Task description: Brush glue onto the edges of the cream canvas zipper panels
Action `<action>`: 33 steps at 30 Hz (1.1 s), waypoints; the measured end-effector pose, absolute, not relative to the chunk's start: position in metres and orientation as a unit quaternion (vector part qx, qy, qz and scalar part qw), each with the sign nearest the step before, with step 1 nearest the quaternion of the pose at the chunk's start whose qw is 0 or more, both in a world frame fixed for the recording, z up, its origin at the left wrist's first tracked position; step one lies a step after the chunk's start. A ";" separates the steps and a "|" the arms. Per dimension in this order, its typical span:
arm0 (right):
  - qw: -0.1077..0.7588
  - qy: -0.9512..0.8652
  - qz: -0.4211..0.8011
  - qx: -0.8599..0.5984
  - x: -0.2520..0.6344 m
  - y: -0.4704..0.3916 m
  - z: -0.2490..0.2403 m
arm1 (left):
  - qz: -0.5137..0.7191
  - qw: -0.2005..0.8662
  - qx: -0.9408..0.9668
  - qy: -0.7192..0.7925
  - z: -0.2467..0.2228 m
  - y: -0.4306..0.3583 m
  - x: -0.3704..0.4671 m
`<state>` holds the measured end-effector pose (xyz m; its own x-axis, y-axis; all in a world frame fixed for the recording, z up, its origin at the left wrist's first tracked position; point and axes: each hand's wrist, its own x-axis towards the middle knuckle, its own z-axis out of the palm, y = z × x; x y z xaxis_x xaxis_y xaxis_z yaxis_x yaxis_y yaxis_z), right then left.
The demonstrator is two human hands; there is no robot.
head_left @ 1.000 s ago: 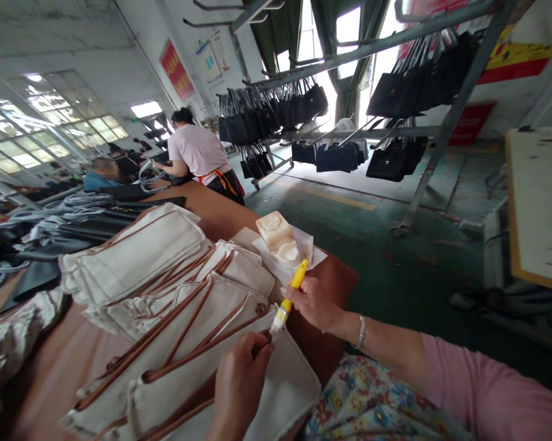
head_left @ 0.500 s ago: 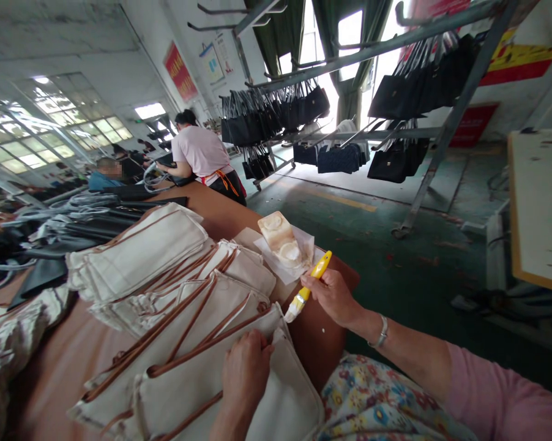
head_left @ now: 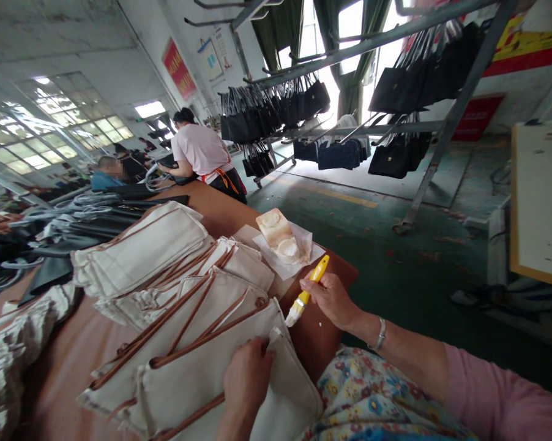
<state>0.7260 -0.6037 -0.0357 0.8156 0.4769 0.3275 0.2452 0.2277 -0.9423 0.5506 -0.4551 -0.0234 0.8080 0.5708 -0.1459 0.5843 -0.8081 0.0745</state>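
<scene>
My right hand (head_left: 331, 300) is closed round the yellow handle of a paintbrush (head_left: 314, 279). Its bristles, coated in something white, point down at the corner of a cream bag (head_left: 202, 361) with brown trim. On that bag my left hand (head_left: 248, 375) rests with curled fingers, pinching its upper edge near the corner; the fingertips are partly hidden. Beyond the brush, a stained tub (head_left: 276, 228) with white paste lies on a sheet of white paper (head_left: 306, 245). More cream bags (head_left: 138, 248) with brown straps lie overlapped to the left.
The brown tabletop (head_left: 232, 205) ends at a corner on my right. Black bags with grey handles (head_left: 78, 223) are heaped at the far left. A co-worker (head_left: 201, 150) stands at the table's far end. Black bags hang on a metal rack (head_left: 434, 144); a pale table (head_left: 542, 202) stands right.
The brush has shifted slightly, its handle a little lower, its bristles still by the bag's corner. My left hand stays on the bag, whose corner flap looks slightly more raised.
</scene>
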 end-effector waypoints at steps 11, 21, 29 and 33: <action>0.669 -0.370 0.075 -0.640 0.703 -0.588 -0.017 | 0.039 0.212 0.947 0.236 -0.011 -0.458 0.520; 0.677 -0.377 0.191 -0.602 0.689 -0.606 0.007 | 0.292 -0.051 0.955 0.011 -0.020 -0.476 0.487; 0.678 -0.369 0.170 -0.612 0.687 -0.617 0.028 | 0.278 -0.107 0.954 0.020 -0.018 -0.479 0.486; 0.658 -0.408 0.220 -0.594 0.677 -0.614 0.025 | 0.259 -0.071 0.960 0.076 -0.019 -0.480 0.486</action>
